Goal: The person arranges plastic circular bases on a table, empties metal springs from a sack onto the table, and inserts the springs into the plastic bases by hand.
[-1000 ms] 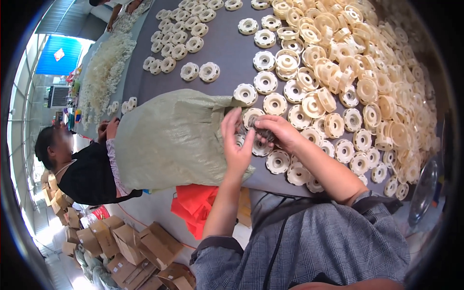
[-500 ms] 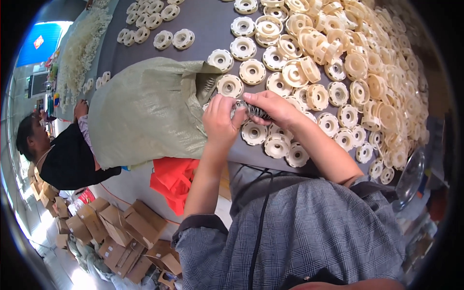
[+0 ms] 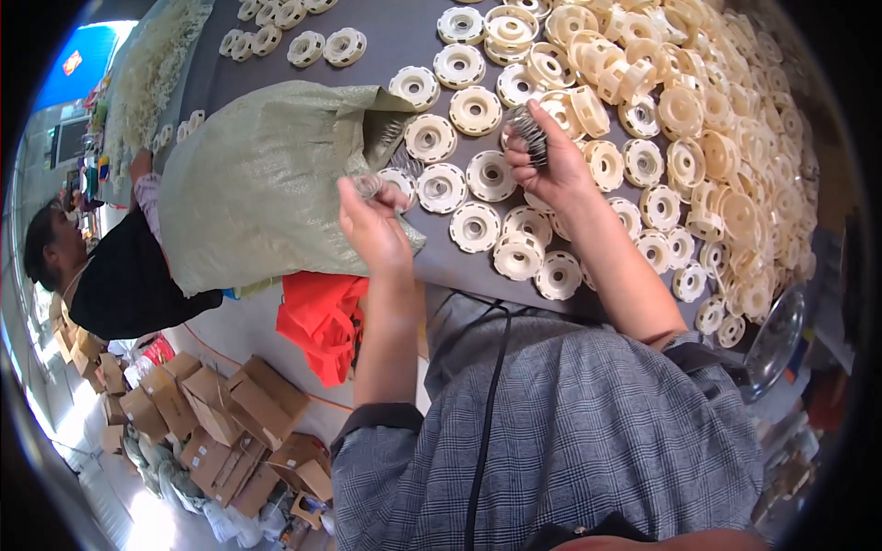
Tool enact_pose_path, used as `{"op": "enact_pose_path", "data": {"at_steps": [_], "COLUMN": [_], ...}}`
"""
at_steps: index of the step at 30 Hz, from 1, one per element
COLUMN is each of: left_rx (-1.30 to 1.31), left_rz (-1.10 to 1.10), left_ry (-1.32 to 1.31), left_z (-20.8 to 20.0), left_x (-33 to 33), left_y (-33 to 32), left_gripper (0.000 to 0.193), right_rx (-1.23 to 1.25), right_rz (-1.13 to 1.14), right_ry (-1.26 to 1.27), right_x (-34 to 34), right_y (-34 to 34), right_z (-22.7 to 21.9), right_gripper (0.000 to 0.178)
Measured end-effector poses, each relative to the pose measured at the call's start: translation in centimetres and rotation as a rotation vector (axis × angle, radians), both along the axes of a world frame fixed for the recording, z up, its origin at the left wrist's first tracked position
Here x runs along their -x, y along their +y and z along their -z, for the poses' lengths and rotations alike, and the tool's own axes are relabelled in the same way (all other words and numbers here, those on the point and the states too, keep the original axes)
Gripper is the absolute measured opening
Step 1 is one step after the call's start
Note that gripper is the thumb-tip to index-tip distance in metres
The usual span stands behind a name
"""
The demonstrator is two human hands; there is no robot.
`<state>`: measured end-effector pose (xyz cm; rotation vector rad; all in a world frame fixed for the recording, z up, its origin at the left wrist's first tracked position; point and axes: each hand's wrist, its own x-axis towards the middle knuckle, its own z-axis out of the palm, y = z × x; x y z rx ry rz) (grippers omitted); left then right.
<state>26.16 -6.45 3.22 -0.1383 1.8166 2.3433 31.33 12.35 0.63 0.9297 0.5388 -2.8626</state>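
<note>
Between its thumb and fingers my left hand (image 3: 378, 225) has a metal coil spring (image 3: 367, 186), slightly blurred, just in front of the sack's mouth. A bunch of dark metal coil springs (image 3: 527, 138) is gripped in my right hand (image 3: 554, 170), raised over the cream plastic wheels. The pale green woven sack (image 3: 262, 188) lies on its side on the table, its mouth turned to the right. More springs (image 3: 404, 163) show in and at that mouth. Round cream wheels (image 3: 442, 188) with notched rims lie flat between my hands, several with metal in their centres.
A large heap of cream wheels (image 3: 735, 174) covers the table's right side. More wheels (image 3: 306, 49) sit at the far left of the grey table (image 3: 395, 37). A person (image 3: 110, 285) stands at the left. Below are a red bag (image 3: 322, 321) and cardboard boxes (image 3: 216, 404).
My hands were together at the springs and have parted. The left went left toward the sack with a spring; the right rose to the right with the bunch.
</note>
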Motion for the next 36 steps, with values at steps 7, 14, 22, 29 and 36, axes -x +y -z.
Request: {"op": "enact_pose_path", "data": {"at_steps": [7, 14, 22, 29, 36], "left_rx": [0.613, 0.856, 1.192, 1.381, 1.354], "left_rz": [0.245, 0.298, 0.403, 0.422, 0.446], "left_ry": [0.469, 0.384, 0.563, 0.608, 0.561], "left_z": [3.7, 3.3, 3.2, 3.3, -1.6], "left_x": [0.8, 1.3, 1.8, 2.2, 1.2], "left_y": [-4.1, -6.3, -5.1, -5.2, -4.6], "left_gripper": [0.02, 0.022, 0.048, 0.064, 0.066], "right_rx": [0.033, -0.003, -0.049, -0.084, -0.106], "right_rz": [-0.176, -0.228, -0.214, -0.241, -0.201], "right_ry": [0.085, 0.072, 0.029, 0.03, -0.031], "right_x": [-0.3, -0.2, -0.5, -0.3, -0.3], "right_y": [-2.8, -4.1, -4.0, -4.5, -3.7], "right_z": [-2.2, -1.3, -1.2, -1.4, -0.8], "right_gripper": [0.046, 0.043, 0.041, 0.04, 0.039]}}
